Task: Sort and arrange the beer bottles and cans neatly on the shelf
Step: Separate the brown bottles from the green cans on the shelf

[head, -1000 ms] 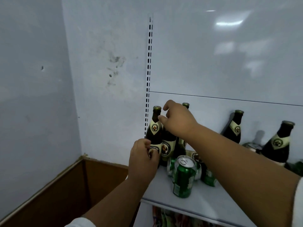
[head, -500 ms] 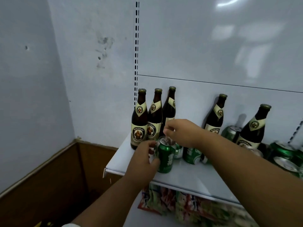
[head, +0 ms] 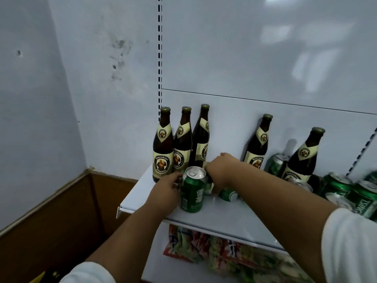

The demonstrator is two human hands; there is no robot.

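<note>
Upright green aluminium beer can (head: 192, 193), near white shelf (head: 220, 218) front edge: left hand (head: 166, 190) wraps it; right hand (head: 221, 170) grip hidden; slide level.

Three bottles (head: 179, 139) are grouped at the shelf's (head: 224, 219) left rear; an upright can (head: 192, 190) is placed just before them.

Dark brown beer bottles (head: 163, 148) with cream-and-gold labels and gold caps stand on a white shelf (head: 220, 217). Green cans (head: 192, 192) with silver tops carry white lettering. The wall (head: 81, 78) is pale blue-grey with dark smudges; a brown panel (head: 61, 211) lies below, beside red-and-green packets (head: 189, 246).
</note>
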